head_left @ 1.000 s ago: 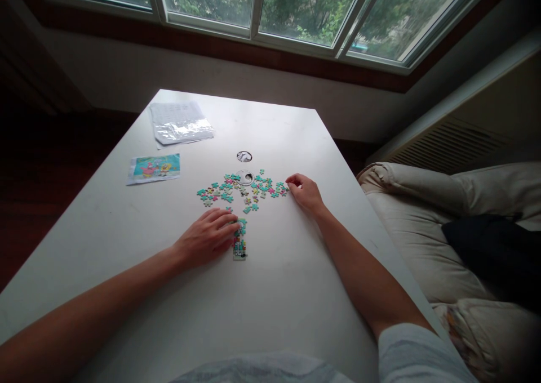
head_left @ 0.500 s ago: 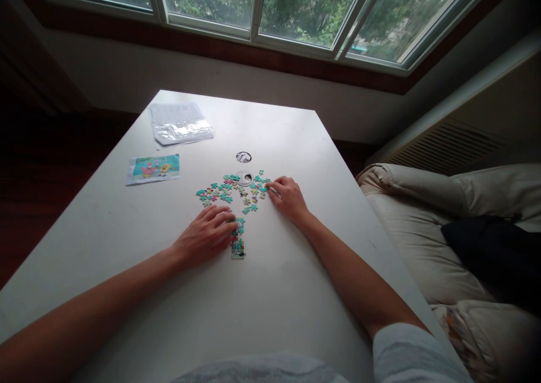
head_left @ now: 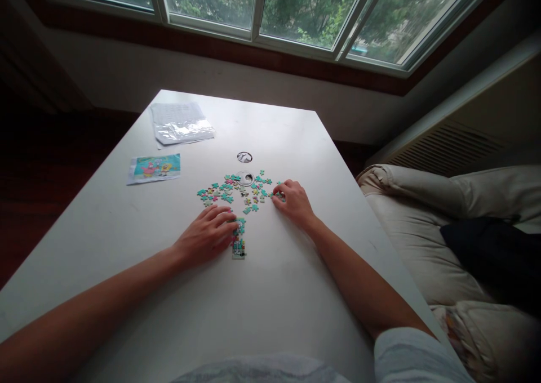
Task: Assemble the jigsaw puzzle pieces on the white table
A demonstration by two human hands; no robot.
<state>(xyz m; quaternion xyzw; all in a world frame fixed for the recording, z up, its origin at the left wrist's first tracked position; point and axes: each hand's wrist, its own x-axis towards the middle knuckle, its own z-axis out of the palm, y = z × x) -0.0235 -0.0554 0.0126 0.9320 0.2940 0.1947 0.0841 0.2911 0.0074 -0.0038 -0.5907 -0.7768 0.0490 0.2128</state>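
Note:
Loose jigsaw puzzle pieces (head_left: 228,188), mostly teal with pink and yellow bits, lie scattered on the white table (head_left: 270,315). At the right edge of this scatter my right hand (head_left: 293,203) has its fingers curled over a few pieces, with thumb and index finger around them; its exact grip is partly hidden. My left hand (head_left: 207,229) lies flat, fingers stretched out, with the fingertips at the upper left side of a joined puzzle strip (head_left: 239,245). The strip lies upright in view, and the hand covers part of its left edge.
A small picture sheet (head_left: 154,169) with cartoon figures lies at the left. Behind it is a clear plastic sleeve with papers (head_left: 181,124). Two round black-and-white discs (head_left: 244,157) lie near the scatter, one partly among the pieces. A beige sofa (head_left: 406,231) stands at the right.
My right hand has shifted a little to the right, and a few pieces at the scatter's edge now lie further out with it. My left hand and the strip have stayed put.

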